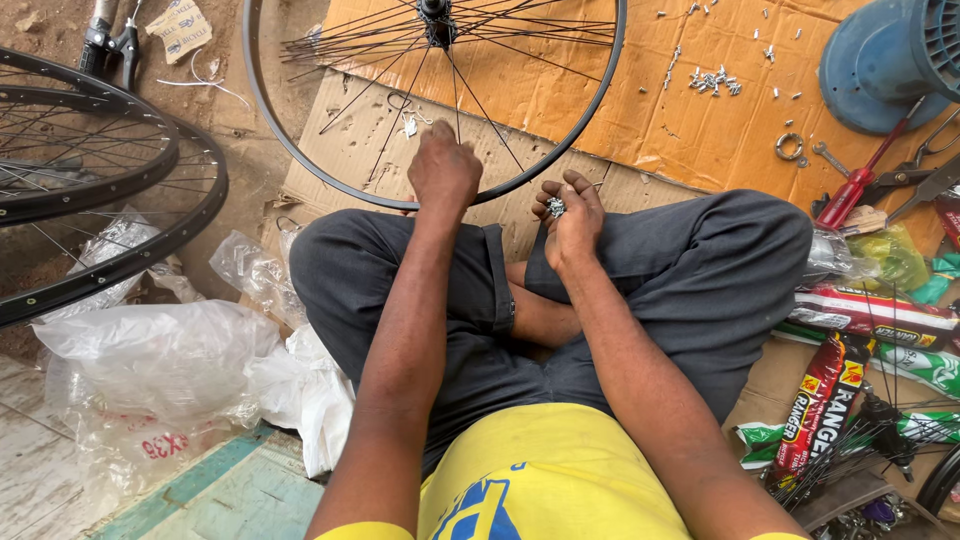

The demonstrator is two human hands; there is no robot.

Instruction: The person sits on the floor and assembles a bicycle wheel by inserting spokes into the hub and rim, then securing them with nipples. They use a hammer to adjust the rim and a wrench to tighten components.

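Bicycle wheel rim [330, 178] on cardboard [640, 120] before my crossed legs, my left hand [444, 170] curled onto its near edge among the spokes [480, 100], my right hand [570, 215] cupped narrow around small silver nipples [556, 207], red screwdriver [858, 183] lying well apart to the right.

shirt [545, 480]: yellow, blue print | trousers [700, 270]: dark grey, rolled | arms bare

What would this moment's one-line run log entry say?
left hand: on wheel rim | right hand: cupping small metal nipples | seated cross-legged on cardboard
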